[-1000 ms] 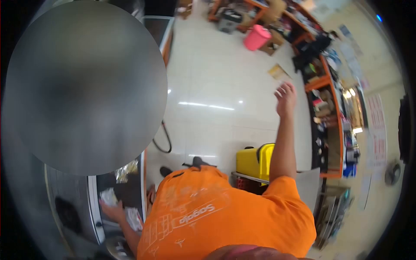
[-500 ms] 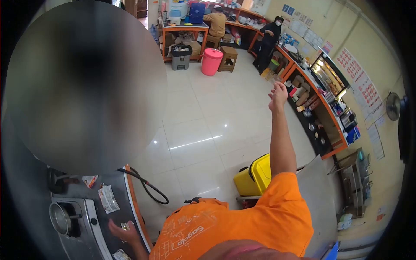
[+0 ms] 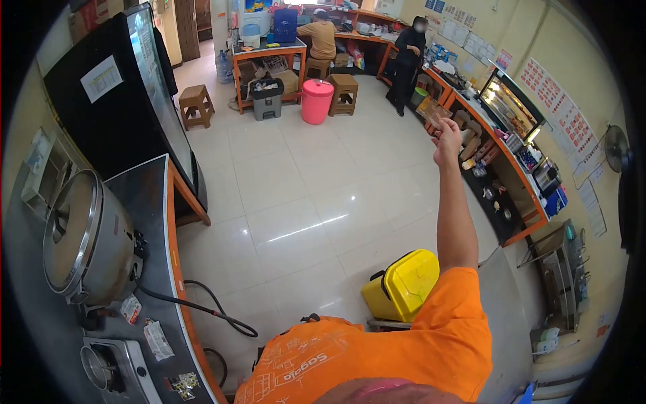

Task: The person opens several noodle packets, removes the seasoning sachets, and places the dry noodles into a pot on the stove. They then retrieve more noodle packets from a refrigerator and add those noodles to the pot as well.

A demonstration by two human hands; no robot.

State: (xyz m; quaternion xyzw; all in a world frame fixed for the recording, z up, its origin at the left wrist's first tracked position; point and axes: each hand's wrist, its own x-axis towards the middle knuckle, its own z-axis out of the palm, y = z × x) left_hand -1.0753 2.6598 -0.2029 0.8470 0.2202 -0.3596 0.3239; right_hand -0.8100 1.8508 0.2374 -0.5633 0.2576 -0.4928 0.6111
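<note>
My right arm, in an orange sleeve, stretches forward across the room. At its end, my right hand point(image 3: 446, 140) is raised with the fingers pinched together. A thin, see-through piece, apparently clear plastic point(image 3: 434, 112), sticks up from the fingertips; its exact kind cannot be made out. My left hand is out of view. Down at the left, a dark counter point(image 3: 151, 222) bears a small pan point(image 3: 98, 367) on a silver stove point(image 3: 131, 377). Beside the stove lie a white packet point(image 3: 159, 340), a red-and-white packet point(image 3: 130, 309) and a shiny wrapper point(image 3: 182, 386).
A large cooker point(image 3: 111, 249) with a cable stands behind the stove. A yellow bin point(image 3: 404, 286) is close to my body. Farther off are a black fridge point(image 3: 101, 87), a pink bin point(image 3: 316, 102), stools point(image 3: 196, 106), a seated person point(image 3: 321, 39) and a standing person point(image 3: 407, 60).
My left hand, earlier over the counter by the packets, has left the view. The blurred patch at upper left is gone, revealing fridge and cooker. My right hand stays raised, slightly farther right.
</note>
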